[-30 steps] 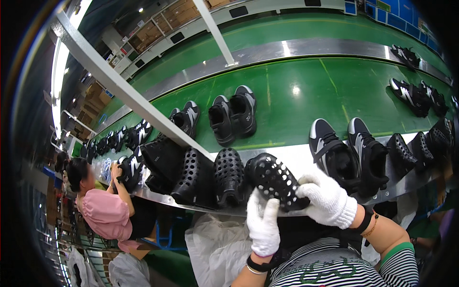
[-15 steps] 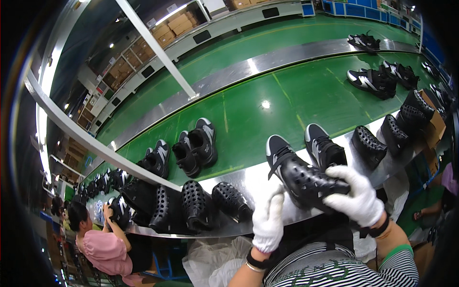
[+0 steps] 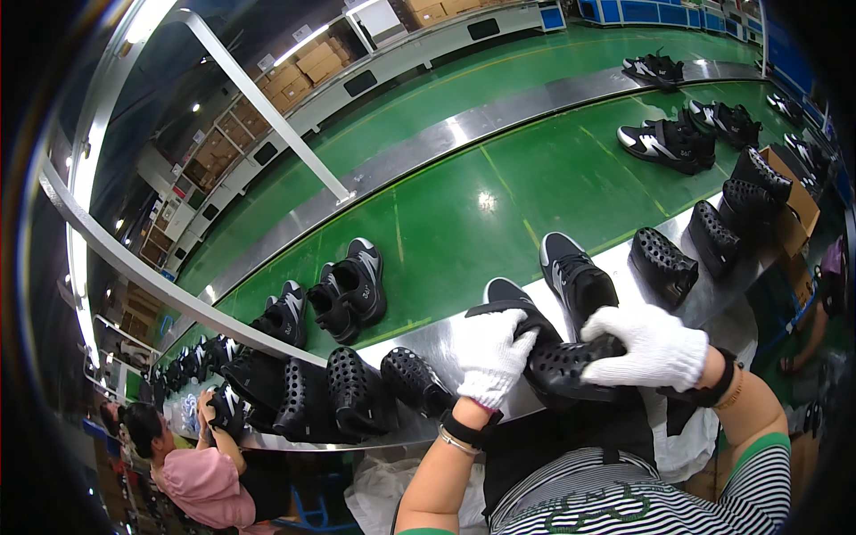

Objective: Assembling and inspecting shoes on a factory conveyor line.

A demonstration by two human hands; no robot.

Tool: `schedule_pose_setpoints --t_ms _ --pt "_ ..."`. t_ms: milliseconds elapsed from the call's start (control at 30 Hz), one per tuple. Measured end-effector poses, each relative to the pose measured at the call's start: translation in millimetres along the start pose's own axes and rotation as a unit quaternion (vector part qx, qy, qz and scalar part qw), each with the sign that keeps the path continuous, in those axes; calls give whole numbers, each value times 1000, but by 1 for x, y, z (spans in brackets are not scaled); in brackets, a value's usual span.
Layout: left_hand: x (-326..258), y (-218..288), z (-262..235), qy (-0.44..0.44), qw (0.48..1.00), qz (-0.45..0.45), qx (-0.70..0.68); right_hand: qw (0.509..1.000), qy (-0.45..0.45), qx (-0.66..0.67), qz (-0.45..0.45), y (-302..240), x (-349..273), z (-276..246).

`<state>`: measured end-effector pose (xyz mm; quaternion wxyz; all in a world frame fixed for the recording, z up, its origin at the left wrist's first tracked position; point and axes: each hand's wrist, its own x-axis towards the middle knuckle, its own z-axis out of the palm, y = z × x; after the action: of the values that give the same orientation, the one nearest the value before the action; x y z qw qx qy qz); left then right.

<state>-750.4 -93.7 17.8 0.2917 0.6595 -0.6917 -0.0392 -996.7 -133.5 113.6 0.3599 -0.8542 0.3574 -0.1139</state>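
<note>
In front of me is a black sneaker (image 3: 506, 292) with a pale toe, partly covered by my hands. My left hand (image 3: 496, 352), in a white knit glove, closes on the sneaker's upper near its raised black strap. My right hand (image 3: 649, 346), gloved the same way, grips one end of a black perforated shoe form (image 3: 568, 366). The form lies against the sneaker's opening; how far inside it sits is hidden. Just right of them, a matching sneaker (image 3: 575, 276) rests on the metal ledge, its toe pointing away.
More perforated forms line the ledge, such as one to the left (image 3: 412, 374) and another to the right (image 3: 664, 266). A pair of sneakers (image 3: 361, 285) stands on the green belt (image 3: 446, 232). A white post frame (image 3: 178, 267) crosses at left, near a co-worker in pink (image 3: 201, 486).
My left hand has gone from open beside the sneaker to closed on its upper. The form has tilted in my right hand, and the strap now stands raised.
</note>
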Motion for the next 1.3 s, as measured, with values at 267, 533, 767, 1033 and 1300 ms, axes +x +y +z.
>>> schedule_pose_setpoints --t_ms 267,533,767,1033,1300 --pt "-3 -14 -2 -22 998 8 -56 987 83 -131 -45 8 63 89" --pt "-16 7 -11 -39 995 83 49 982 127 -129 62 30 78 120" --pt "-36 -1 6 97 993 57 -37 977 102 187 29 47 58 106" --pt "-45 -9 28 83 995 40 -37 966 162 199 1 50 75 117" --pt "-88 2 19 261 956 -30 127 981 122 141 -58 50 78 103"
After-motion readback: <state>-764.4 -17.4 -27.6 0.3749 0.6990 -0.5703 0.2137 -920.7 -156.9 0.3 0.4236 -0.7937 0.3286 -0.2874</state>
